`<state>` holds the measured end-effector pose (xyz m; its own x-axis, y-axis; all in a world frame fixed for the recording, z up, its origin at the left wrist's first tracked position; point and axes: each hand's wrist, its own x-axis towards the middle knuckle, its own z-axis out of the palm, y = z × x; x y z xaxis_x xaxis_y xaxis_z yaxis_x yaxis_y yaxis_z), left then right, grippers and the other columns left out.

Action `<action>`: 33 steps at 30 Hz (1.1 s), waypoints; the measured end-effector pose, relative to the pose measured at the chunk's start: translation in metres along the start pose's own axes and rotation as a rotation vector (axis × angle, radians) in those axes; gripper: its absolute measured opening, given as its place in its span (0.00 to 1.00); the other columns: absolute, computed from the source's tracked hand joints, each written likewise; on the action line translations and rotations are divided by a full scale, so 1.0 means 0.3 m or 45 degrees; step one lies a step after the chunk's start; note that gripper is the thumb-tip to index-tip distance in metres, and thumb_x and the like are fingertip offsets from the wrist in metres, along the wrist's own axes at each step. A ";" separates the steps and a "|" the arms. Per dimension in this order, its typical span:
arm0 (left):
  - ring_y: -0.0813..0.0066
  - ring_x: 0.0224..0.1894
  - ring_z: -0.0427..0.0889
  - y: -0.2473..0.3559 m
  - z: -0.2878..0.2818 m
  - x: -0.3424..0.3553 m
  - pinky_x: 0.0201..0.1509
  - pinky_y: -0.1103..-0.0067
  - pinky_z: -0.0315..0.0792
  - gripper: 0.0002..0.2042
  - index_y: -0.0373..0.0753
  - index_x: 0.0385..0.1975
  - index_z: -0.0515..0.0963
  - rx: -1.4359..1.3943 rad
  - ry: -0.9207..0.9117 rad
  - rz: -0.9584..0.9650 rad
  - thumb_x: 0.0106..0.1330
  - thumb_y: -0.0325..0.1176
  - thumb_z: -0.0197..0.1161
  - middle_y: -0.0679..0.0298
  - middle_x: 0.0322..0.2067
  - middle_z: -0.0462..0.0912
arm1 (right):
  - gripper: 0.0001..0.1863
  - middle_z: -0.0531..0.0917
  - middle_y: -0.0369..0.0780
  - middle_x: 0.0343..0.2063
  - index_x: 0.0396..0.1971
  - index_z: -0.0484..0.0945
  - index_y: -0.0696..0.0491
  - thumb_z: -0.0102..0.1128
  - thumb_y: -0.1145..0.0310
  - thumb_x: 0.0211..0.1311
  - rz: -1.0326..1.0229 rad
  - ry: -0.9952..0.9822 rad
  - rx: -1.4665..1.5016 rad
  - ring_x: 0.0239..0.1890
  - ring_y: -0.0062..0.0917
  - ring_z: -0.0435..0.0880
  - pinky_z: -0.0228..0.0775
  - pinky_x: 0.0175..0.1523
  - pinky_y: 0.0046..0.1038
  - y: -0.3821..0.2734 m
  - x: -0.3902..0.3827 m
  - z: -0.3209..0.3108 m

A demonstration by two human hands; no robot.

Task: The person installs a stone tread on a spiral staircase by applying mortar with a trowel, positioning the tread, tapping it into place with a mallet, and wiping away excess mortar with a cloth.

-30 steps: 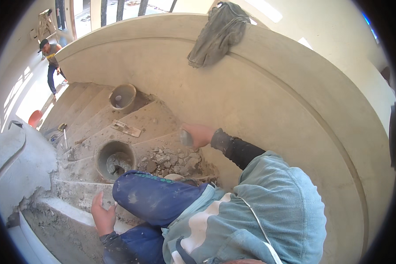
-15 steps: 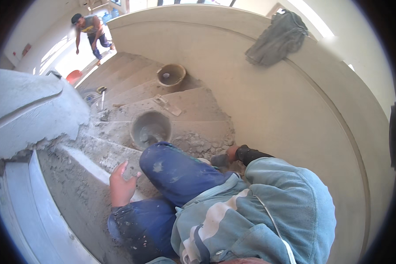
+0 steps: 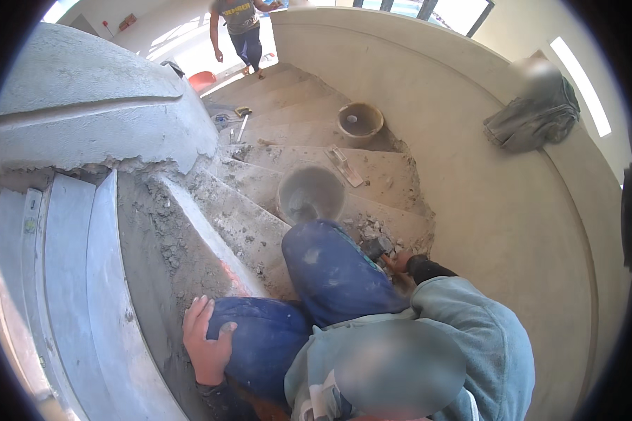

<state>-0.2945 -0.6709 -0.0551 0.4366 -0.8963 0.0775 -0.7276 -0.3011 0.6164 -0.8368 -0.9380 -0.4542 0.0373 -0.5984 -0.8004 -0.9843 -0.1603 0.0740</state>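
Observation:
My left hand [image 3: 207, 342] lies against my bent left knee in blue trousers, thumb and fingers apart, holding nothing. To the right, beyond my other knee, my right hand [image 3: 400, 262] grips a hammer [image 3: 377, 247] with a dark, blocky head, low over the step. Broken mortar rubble [image 3: 369, 227] lies around the hammer head. My fingers partly hide its handle. Just ahead of my raised knee stands a grey bucket [image 3: 311, 196] with some grey material inside.
A plastering float [image 3: 345, 166] lies on a dusty step behind the bucket, near a second bucket [image 3: 360, 123]. A brush-like tool [image 3: 243, 114] is farther left. A curved wall [image 3: 491, 217] bounds the right; a dark garment [image 3: 534, 119] hangs over it. Another person [image 3: 240, 28] stands at the stair's far end.
My left hand has come down onto my knee. My view has swung left, and the hammer has shifted slightly in my right hand. The other person has come nearer, now more upright.

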 end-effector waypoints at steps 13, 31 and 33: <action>0.45 0.63 0.76 0.020 -0.050 -0.229 0.67 0.56 0.69 0.28 0.29 0.49 0.81 0.213 0.270 -0.104 0.58 0.48 0.75 0.50 0.57 0.81 | 0.30 0.72 0.50 0.63 0.60 0.75 0.46 0.68 0.58 0.55 0.462 2.308 -0.317 0.68 0.41 0.69 0.65 0.68 0.43 0.182 -0.703 -1.446; 0.55 0.57 0.82 0.075 -0.053 -0.137 0.65 0.63 0.73 0.20 0.36 0.44 0.85 -0.109 0.269 0.121 0.49 0.32 0.79 0.58 0.50 0.86 | 0.15 0.86 0.46 0.47 0.47 0.81 0.53 0.55 0.63 0.66 0.657 2.477 0.126 0.52 0.39 0.85 0.79 0.55 0.38 1.280 -0.763 -2.130; 0.56 0.57 0.82 -0.117 -0.058 -0.354 0.65 0.63 0.73 0.20 0.36 0.44 0.85 -0.220 0.421 -0.016 0.49 0.30 0.79 0.57 0.51 0.85 | 0.21 0.86 0.45 0.29 0.50 0.80 0.59 0.67 0.64 0.59 -0.010 2.768 -0.183 0.32 0.32 0.88 0.84 0.39 0.31 1.117 -0.808 -2.484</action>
<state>-0.3061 -0.5593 -0.0714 0.6125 -0.7311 0.3005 -0.6333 -0.2263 0.7401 -1.0469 -1.4318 0.2078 0.2248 -0.2880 0.9309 -0.9710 -0.1458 0.1894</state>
